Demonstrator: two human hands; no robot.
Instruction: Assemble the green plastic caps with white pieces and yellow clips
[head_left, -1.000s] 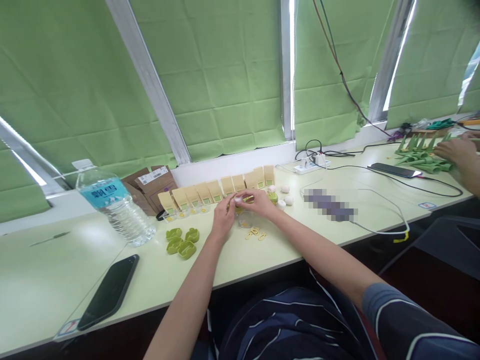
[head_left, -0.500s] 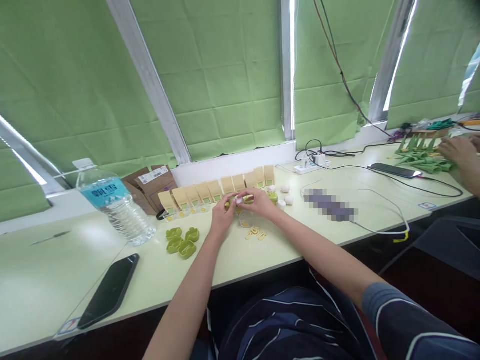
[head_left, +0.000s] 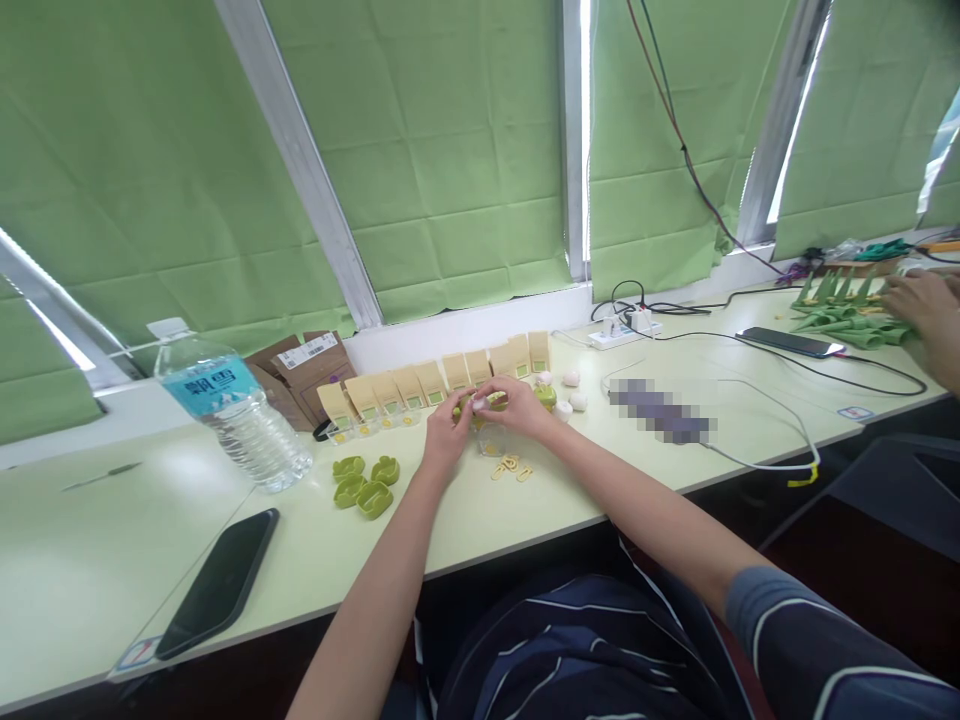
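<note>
My left hand [head_left: 445, 428] and my right hand [head_left: 517, 406] meet above the table, fingertips closed around a small pale pinkish-white piece [head_left: 479, 404]. Just below them rests a clear plastic piece [head_left: 492, 440] with a spot of yellow. Small yellow loop-shaped pieces [head_left: 511, 466] lie nearer to me. Several pale pink-white rounded pieces [head_left: 577, 401] and a green piece [head_left: 545, 397] sit beyond my right wrist. Left of my left forearm are several green hollow shells [head_left: 363, 487]. Behind my hands runs a row of clear holders with beige cards [head_left: 390, 388].
A large water bottle [head_left: 225, 405] leans at the left by a cardboard box [head_left: 311, 375]. A black phone [head_left: 219, 582] lies at the front edge. Cables, a power strip [head_left: 625, 333] and another phone [head_left: 789, 342] are rightward. At far right, another person's hand [head_left: 930, 312] is over green cones [head_left: 855, 322].
My fingers have shifted very slightly around the pale piece, both hands staying together in the same spot. The other person's hand at far right has moved a little.
</note>
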